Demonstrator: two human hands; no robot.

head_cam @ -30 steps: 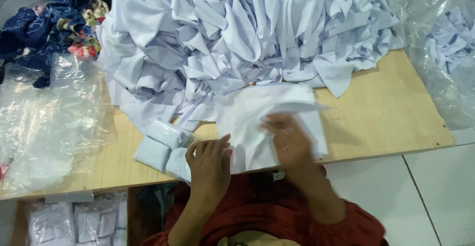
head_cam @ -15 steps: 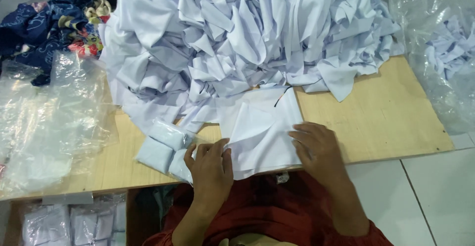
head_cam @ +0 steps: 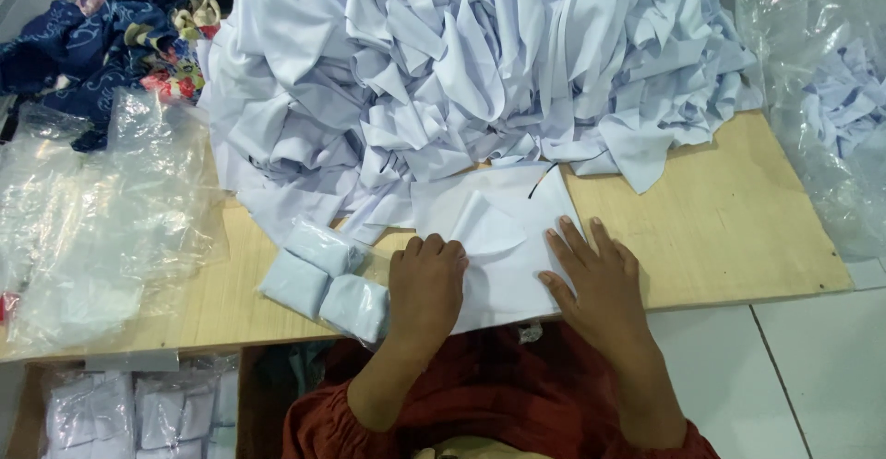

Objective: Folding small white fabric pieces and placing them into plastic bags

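We press the white cloth flat at the bench's near edge, left hand and right hand both open-palmed on it. Three bagged folded cloths lie left; the near-left box holds more.

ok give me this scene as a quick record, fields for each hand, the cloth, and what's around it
left hand: flat on the white cloth piece, fingers bent
right hand: palm down, fingers spread on the cloth's right edge
white cloth piece: partly folded, at the near edge of the wooden table
behind: big heap of white cloth
left of hands: three bagged white packets
far left: loose clear plastic bags, dark blue patterned fabric
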